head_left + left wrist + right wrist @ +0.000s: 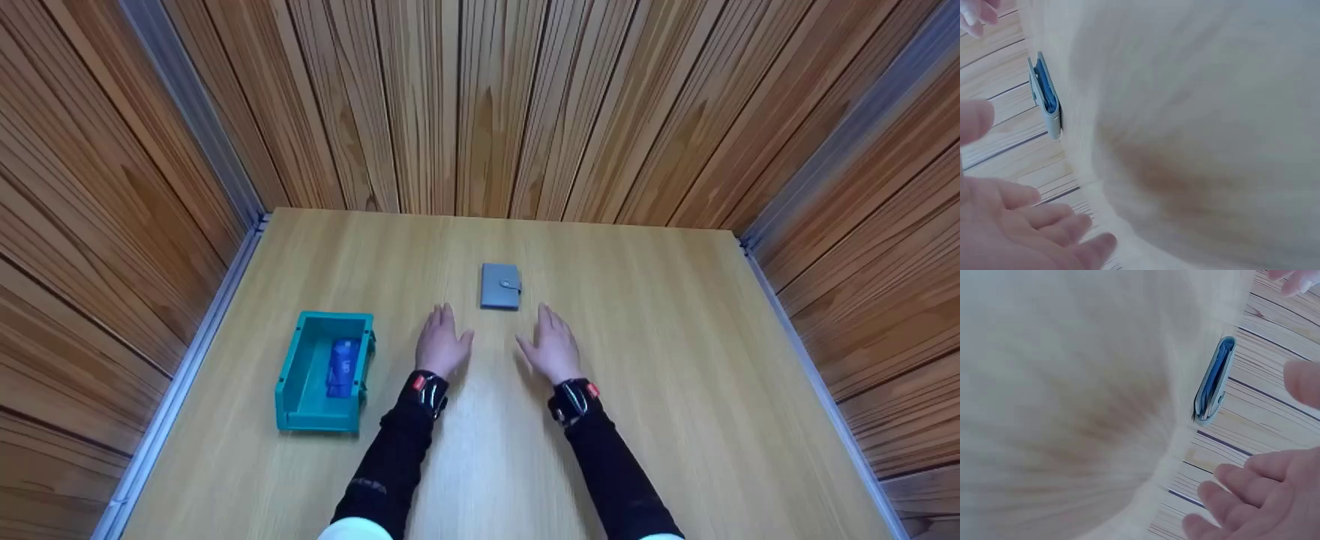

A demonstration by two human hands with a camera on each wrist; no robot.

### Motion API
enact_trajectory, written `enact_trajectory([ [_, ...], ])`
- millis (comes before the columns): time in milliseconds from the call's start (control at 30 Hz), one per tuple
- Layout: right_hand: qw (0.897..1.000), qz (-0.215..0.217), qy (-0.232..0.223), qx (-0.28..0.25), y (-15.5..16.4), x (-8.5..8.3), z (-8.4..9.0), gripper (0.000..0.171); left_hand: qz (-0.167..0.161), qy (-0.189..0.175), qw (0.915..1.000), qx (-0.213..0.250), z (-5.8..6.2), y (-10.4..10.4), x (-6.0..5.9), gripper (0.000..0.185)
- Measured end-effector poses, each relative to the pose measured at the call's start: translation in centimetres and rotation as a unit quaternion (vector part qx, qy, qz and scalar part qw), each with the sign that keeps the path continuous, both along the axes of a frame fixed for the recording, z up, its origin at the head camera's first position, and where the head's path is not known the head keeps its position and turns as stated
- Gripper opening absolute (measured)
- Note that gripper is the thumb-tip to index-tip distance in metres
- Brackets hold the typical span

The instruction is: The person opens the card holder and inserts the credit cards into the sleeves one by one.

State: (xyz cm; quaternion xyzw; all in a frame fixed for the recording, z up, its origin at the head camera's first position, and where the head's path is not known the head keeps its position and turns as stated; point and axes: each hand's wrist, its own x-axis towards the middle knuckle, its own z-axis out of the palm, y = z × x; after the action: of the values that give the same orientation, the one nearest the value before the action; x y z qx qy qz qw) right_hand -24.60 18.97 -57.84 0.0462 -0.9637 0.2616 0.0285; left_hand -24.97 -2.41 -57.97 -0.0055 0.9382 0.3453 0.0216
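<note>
A small grey wallet point(500, 286) with a snap tab lies flat on the wooden table point(675, 360), just beyond both hands. My left hand point(441, 341) rests palm down on the table, fingers straight, below and left of the wallet. My right hand point(553, 344) lies flat the same way, below and right of it. Neither hand touches the wallet. The left wrist view shows the wallet point(1046, 98) edge-on with blue inside, beyond my left fingers point(1044, 225). In the right wrist view the wallet point(1213, 382) stands edge-on past my right fingers point(1241, 489).
A teal plastic bin point(324, 372) sits on the table to the left of my left hand, with a blue object point(342, 367) inside. Wood-panelled walls point(480, 105) close in the table at the back and both sides.
</note>
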Motion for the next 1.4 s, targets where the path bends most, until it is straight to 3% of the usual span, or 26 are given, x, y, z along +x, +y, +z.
enact_trajectory([
  [233, 0.999, -0.028, -0.022, -0.026, -0.3, -2.7, 0.9, 0.069, 0.002, -0.002, 0.9953, 0.097, 0.3, 0.7, -1.9, 0.061],
  [500, 0.998, -0.033, -0.036, -0.041, -0.7, -4.9, 0.4, 0.064, 0.024, -0.027, 0.9864, 0.16, 0.2, 0.9, -3.5, 0.055],
  [733, 0.997, -0.032, -0.058, -0.043, -1.1, -5.7, -0.1, 0.063, 0.028, -0.041, 0.985, 0.165, 0.3, 1.5, -4.8, 0.053],
  [1067, 0.998, -0.03, -0.051, -0.036, -1.4, -6.8, -0.3, 0.05, 0.02, -0.046, 0.9821, 0.182, -0.1, 1.8, -5.4, 0.051],
  [1100, 0.997, -0.03, -0.054, -0.037, -1.4, -6.8, -0.3, 0.049, 0.014, -0.04, 0.9833, 0.177, -0.6, 1.7, -5.6, 0.051],
  [1167, 0.997, -0.031, -0.06, -0.043, -1.5, -6.9, -0.2, 0.048, 0.007, -0.009, 0.9864, 0.164, -3.7, 2.0, -7.4, 0.049],
  [1300, 0.995, -0.031, -0.075, -0.052, -1.9, -6.9, 0.1, 0.05, 0.005, 0.036, 0.9907, 0.131, -11.3, 2.3, -11.8, 0.05],
  [1333, 0.995, -0.031, -0.079, -0.054, -2.0, -6.9, 0.1, 0.05, 0.008, 0.026, 0.9911, 0.131, -12.0, 2.6, -12.4, 0.049],
  [1367, 0.995, -0.031, -0.081, -0.056, -2.1, -6.9, 0.1, 0.049, 0.009, 0.005, 0.9914, 0.13, -11.8, 2.7, -12.4, 0.049],
  [1400, 0.994, -0.031, -0.084, -0.055, -2.2, -7.0, 0.1, 0.046, 0.008, 0.002, 0.9912, 0.132, -12.4, 2.7, -12.8, 0.049],
])
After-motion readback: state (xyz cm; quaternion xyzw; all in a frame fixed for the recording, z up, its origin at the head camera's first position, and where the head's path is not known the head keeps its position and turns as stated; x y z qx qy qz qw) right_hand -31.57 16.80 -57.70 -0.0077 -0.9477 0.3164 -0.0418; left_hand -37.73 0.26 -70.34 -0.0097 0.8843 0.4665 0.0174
